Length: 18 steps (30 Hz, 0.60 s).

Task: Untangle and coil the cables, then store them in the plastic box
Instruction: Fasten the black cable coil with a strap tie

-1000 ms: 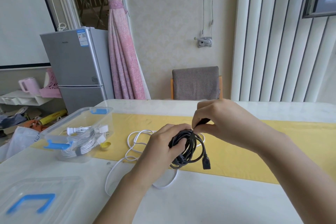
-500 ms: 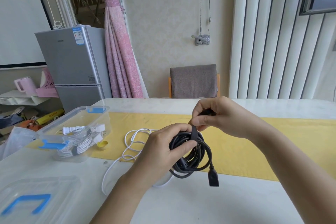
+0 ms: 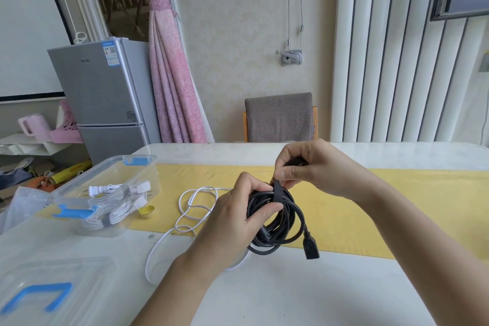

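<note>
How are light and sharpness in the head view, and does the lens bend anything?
Head view: soft even daylight, no hard shadows; the black coiled cable is sharp; the clear plastic lid at lower left looks blurred; the grey fridge leans, bent by the wide lens.

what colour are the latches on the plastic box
Blue: the latches on the clear plastic box show best in the head view.

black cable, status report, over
Left hand grips black cable coil, right hand pinches its strap. Coil wound, not yet boxed. White cable loose beside it. Plastic box open.
</note>
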{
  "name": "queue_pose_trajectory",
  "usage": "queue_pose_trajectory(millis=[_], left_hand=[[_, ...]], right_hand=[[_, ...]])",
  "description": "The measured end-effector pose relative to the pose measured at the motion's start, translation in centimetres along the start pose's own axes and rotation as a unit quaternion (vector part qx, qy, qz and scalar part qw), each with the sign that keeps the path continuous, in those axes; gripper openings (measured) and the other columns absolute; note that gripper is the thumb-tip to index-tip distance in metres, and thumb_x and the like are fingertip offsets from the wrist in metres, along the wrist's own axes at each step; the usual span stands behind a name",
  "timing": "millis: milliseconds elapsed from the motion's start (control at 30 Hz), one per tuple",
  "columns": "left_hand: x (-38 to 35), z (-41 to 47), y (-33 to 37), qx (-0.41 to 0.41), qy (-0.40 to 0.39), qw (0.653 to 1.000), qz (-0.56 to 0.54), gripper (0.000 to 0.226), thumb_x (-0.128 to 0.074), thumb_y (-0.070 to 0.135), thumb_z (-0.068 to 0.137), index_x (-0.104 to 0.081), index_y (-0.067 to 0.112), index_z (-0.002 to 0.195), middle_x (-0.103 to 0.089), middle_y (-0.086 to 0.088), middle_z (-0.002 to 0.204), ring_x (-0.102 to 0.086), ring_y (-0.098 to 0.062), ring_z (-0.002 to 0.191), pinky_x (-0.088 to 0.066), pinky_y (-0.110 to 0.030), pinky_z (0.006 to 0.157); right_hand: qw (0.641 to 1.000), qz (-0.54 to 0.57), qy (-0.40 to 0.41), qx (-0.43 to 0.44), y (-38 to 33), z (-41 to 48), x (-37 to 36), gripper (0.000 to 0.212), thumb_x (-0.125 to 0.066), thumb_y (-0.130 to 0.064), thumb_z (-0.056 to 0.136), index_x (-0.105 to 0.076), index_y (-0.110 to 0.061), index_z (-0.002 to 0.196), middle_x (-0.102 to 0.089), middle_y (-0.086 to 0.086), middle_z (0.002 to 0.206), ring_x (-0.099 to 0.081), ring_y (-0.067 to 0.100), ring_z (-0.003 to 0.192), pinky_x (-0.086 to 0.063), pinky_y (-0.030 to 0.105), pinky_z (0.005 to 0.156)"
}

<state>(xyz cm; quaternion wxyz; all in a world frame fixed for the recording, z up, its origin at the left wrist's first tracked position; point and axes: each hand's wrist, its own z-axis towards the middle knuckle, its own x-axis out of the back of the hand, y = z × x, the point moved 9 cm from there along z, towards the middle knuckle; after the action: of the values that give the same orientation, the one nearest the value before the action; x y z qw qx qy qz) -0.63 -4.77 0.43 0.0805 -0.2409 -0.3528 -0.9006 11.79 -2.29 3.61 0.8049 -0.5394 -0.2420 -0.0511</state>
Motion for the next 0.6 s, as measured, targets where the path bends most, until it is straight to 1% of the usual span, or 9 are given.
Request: queue_pose_trajectory(millis=[100,167,233,333,433,533,600], left_hand=[[0.0,0.0,0.3,-0.022,0.001,1.000,-0.001,0.025,-0.068,0.028,0.085,-0.046,0.034,0.096,-0.064,0.024,0.098,-0.063,0.005,0.085,-0.041,-0.006,0.075],[-0.1,-0.1,0.7,-0.047,0.000,0.999,0.010,0.029,-0.068,0.023,0.087,-0.048,0.034,0.106,-0.065,0.025,0.102,-0.062,0.006,0.093,-0.041,-0.006,0.081],[-0.1,-0.2,1.3,-0.090,0.014,0.995,0.037,0.033,-0.067,0.020,0.087,-0.052,0.030,0.115,-0.065,0.022,0.104,-0.060,0.007,0.097,-0.040,-0.006,0.085],[0.2,-0.3,1.8,-0.135,0.042,0.988,0.059,0.026,-0.065,0.020,0.088,-0.058,0.021,0.114,-0.066,0.011,0.104,-0.060,0.004,0.097,-0.043,-0.010,0.087],[0.3,-0.3,1.6,-0.141,0.053,0.986,0.067,0.025,-0.065,0.021,0.088,-0.059,0.019,0.112,-0.066,0.011,0.103,-0.060,0.004,0.096,-0.043,-0.010,0.086],[0.3,-0.1,1.0,-0.121,0.049,0.989,0.071,0.028,-0.069,0.019,0.086,-0.059,0.020,0.112,-0.063,0.018,0.101,-0.058,0.009,0.095,-0.040,-0.005,0.084],[0.4,0.0,0.7,-0.117,0.048,0.989,0.072,0.030,-0.069,0.019,0.086,-0.058,0.022,0.114,-0.063,0.018,0.102,-0.058,0.009,0.095,-0.040,-0.004,0.084]], right_hand=[[1.000,0.004,0.006,0.009,-0.1,0.1,0.0,0.012,-0.068,-0.003,0.083,-0.065,-0.010,0.075,-0.067,0.002,0.066,-0.065,0.010,0.064,-0.052,0.018,0.064],[1.000,0.003,0.007,0.016,-0.2,0.2,0.0,0.012,-0.068,-0.003,0.083,-0.065,-0.011,0.075,-0.065,0.001,0.065,-0.063,0.010,0.064,-0.051,0.018,0.064],[1.000,-0.003,0.008,0.022,-0.2,0.2,-0.1,0.011,-0.068,-0.004,0.084,-0.065,-0.011,0.075,-0.065,0.002,0.066,-0.062,0.011,0.064,-0.049,0.019,0.064],[1.000,-0.001,0.009,0.028,-0.3,0.3,-0.2,0.009,-0.068,-0.004,0.084,-0.065,-0.009,0.077,-0.065,0.001,0.067,-0.060,0.009,0.063,-0.048,0.018,0.063],[0.999,0.002,0.020,0.028,-0.1,0.4,-0.3,0.010,-0.068,-0.004,0.084,-0.064,-0.009,0.076,-0.066,-0.002,0.066,-0.061,0.009,0.063,-0.048,0.019,0.063],[0.999,0.024,0.029,0.009,0.8,0.5,-0.4,0.010,-0.066,-0.004,0.086,-0.061,-0.006,0.078,-0.066,0.002,0.069,-0.063,0.010,0.065,-0.049,0.019,0.064],[0.999,0.047,0.026,-0.001,1.1,0.5,-0.4,0.010,-0.063,-0.003,0.088,-0.059,-0.003,0.079,-0.066,0.005,0.072,-0.064,0.009,0.066,-0.049,0.017,0.064]])
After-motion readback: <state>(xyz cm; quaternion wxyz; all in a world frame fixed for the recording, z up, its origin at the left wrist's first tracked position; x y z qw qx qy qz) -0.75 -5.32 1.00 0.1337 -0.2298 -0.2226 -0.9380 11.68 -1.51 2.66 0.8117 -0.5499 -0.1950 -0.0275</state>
